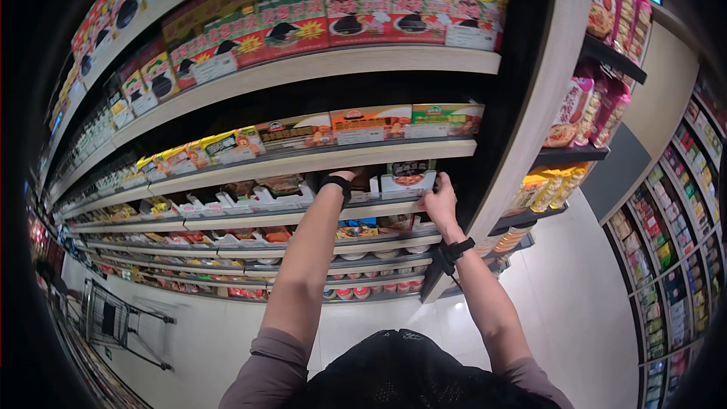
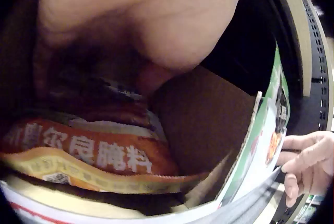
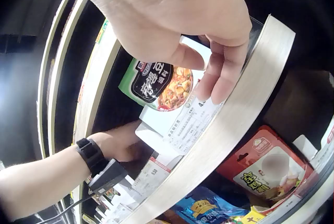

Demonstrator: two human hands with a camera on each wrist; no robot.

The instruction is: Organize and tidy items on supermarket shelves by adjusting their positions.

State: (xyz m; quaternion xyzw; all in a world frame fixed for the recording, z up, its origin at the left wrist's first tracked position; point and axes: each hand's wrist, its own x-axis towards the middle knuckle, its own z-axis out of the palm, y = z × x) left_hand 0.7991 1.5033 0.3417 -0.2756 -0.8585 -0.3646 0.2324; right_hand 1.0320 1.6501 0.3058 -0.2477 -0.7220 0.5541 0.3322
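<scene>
Just right of centre in the head view, I find a white carton [image 1: 410,184] holding a green packet [image 3: 156,85] on a shelf [image 1: 363,219] with a pale front edge. My right hand [image 3: 182,20] is partly curled, thumb and fingers pinching the carton's front corner beside the price label [image 3: 180,130]. At the top of the left wrist view, I note the left hand [image 2: 146,18] reaching down over an orange-banded packet [image 2: 83,148] inside the neighbouring box; its fingertips are in shadow, so I cannot tell how far open it is or whether it holds anything. Below the shelf, at the lower right of the right wrist view, I record a red packet [image 3: 266,166] and a blue packet [image 3: 206,207]. A shopping trolley [image 1: 110,320] stands at the lower left of the head view.
</scene>
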